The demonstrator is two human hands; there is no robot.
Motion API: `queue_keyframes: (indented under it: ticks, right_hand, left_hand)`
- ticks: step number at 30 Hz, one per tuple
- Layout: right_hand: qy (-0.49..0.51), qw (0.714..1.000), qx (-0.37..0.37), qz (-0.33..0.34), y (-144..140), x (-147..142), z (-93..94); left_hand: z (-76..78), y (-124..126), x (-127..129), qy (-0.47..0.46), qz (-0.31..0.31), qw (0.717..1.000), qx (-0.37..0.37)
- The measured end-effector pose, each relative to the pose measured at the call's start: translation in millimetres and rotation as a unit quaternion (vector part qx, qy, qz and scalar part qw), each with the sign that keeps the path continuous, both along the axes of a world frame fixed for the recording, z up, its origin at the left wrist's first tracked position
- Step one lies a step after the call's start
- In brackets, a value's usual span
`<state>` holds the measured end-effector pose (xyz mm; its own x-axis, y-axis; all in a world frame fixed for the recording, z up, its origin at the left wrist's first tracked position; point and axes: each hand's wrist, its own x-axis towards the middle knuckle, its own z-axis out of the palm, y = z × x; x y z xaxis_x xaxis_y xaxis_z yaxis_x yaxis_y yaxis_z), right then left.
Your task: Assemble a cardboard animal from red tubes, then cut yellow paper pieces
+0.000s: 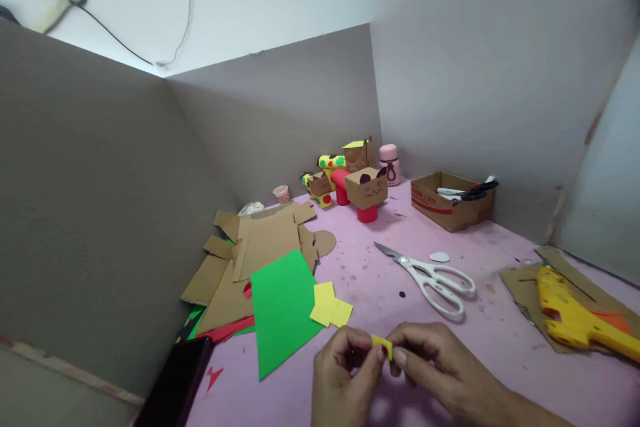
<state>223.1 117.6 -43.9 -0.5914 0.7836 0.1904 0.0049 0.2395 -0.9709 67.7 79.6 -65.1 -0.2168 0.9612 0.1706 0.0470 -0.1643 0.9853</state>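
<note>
Both hands meet low in the middle of the view, over the pink table. Between them is a small yellow piece of craft foam or paper (382,344), pinched from both sides. My left hand (343,373) grips its left side with thumb and fingertips. My right hand (435,363) pinches its right edge. Just beyond my left hand lie yellow squares (325,303), partly over a green sheet (285,307). White-handled scissors (425,273) lie half open beyond my right hand.
Cardboard pieces (270,243) pile at left near a black phone (175,380). Cardboard cat figures (367,190) stand at the back beside a pink bottle (390,165). A box of tools (450,203) and a yellow glue gun (575,317) are at right. Grey walls enclose the table.
</note>
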Motion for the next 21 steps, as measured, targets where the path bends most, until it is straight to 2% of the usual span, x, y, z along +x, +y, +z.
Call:
queue_keyframes:
  ticks: [5, 8, 11, 14, 17, 21]
  right_hand:
    - [0.005, 0.999, -0.040, -0.013, 1.1, -2.2, -3.2]
    - [-0.011, 0.999, -0.021, -0.021, 1.8, -2.6, -4.4]
    - [-0.030, 0.999, 0.007, -0.022, 1.6, -2.0, -4.3]
    - [-0.035, 0.999, 0.011, -0.023, 1.5, -1.8, -4.0]
    - [-0.045, 0.998, 0.009, -0.037, 2.2, -1.6, -4.2]
    - [-0.107, 0.992, 0.054, -0.026, 3.1, -0.1, -4.2]
  left_hand:
    - [10.7, -3.0, 4.3, -0.026, 0.007, 1.000, -0.006]
    - [11.6, -1.6, 3.5, -0.076, 0.009, 0.997, -0.028]
    - [12.1, 0.2, 0.8, -0.097, -0.026, 0.993, -0.070]
    - [13.9, 0.8, -2.4, -0.092, -0.056, 0.990, -0.094]
    - [15.1, 0.6, -4.7, -0.055, -0.056, 0.993, -0.090]
    - [12.2, 1.9, -4.7, -0.001, -0.048, 0.996, -0.079]
